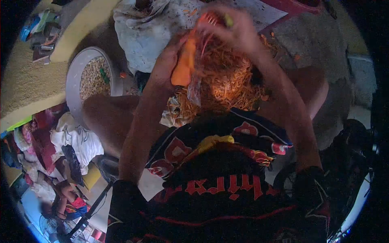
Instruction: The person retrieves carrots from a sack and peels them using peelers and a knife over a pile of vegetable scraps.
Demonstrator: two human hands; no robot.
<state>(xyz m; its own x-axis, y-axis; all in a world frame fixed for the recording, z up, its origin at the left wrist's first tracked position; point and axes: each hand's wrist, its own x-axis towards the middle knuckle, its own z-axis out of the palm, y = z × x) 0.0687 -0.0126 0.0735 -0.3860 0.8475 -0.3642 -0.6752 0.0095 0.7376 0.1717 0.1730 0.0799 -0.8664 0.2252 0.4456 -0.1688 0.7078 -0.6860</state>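
My left hand (170, 56) is closed round an orange carrot (183, 67), held up at a slant with its broad end toward me. A clear plastic strip (194, 91) hangs beside it. My right hand (239, 30), smeared by motion, is closed at the carrot's far end on a red and yellow-green tool (210, 18) with pale teeth. The tool's exact kind is hard to make out. Below both hands, a large heap of orange shreds (231, 83) lies between my legs.
On the left stands a white basin (73, 77) of small pale pieces with a green item among them. A whitish sack (142, 38) is beyond my left hand, a maroon basin (302, 8) at the far right. Another person (67, 198) is at lower left, near clothes.
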